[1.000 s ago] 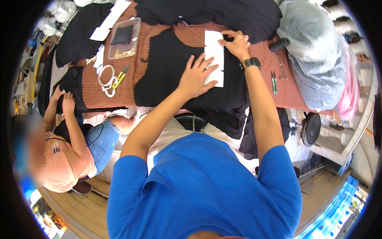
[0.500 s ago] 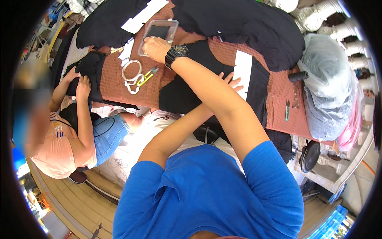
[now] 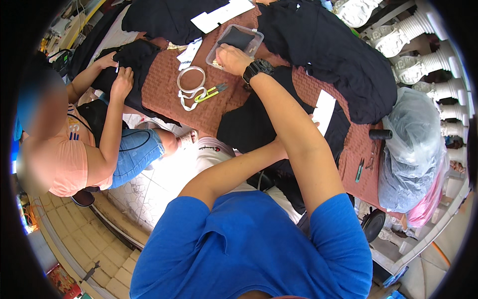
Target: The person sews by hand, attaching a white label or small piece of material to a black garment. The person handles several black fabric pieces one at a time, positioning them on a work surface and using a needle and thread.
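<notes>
White strip (image 3: 325, 110) at two o'clock could skew if the left hand (image 3: 314, 120) shifts; the right hand (image 3: 233, 59) touches the twelve-o'clock box (image 3: 260, 38). I cannot tell either grip.

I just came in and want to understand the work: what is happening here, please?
A person in blue has the right-hand grip down in a clear box, beside a black pad. The left-hand grip, partly hidden by the right forearm, is at the edge of a white card on black cloth. I cannot tell whether either one pinches something. On the left, another person handles more dark fabric. Yellow snips lie on the brown tablecloth.
</notes>
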### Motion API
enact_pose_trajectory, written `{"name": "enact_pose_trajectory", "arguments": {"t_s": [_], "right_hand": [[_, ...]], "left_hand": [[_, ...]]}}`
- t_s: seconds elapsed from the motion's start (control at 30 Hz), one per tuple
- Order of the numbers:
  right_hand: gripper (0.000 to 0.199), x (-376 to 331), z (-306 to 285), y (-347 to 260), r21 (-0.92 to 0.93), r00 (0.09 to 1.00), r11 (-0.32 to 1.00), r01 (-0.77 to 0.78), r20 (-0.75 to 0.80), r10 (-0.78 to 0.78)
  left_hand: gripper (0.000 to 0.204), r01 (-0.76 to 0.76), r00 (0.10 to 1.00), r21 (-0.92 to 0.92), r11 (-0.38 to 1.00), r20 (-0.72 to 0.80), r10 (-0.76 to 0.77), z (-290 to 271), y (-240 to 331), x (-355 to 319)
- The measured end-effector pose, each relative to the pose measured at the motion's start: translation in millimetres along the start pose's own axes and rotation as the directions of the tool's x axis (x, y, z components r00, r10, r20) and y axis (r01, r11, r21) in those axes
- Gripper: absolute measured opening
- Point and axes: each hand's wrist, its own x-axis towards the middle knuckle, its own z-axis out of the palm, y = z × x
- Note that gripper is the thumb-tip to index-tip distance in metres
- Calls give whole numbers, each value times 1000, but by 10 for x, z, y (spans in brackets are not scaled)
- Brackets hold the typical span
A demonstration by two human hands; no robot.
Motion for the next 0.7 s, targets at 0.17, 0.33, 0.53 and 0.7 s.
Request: {"name": "enact_pose_trajectory", "arguments": {"t_s": [0.17,0.33,0.53,0.7], "right_hand": [[20,-105,-313,-252,153,993,986,-64,-88,79],[15,-751,-665,-553,315,932,949,0,-344,114],[13,-2481,-1282,-882,613,676,716,-333,-375,635],[11,-3733,-1337,-773,851,256,348,-394,-262,931]], "left_hand": [[65,-131,991,194,972,66,120,-204,61,49],[56,-91,989,127,988,127,75,-473,114,69],[57,-48,985,207,977,173,12,-462,208,112],[59,-84,979,209,974,200,42,-646,362,209]]}}
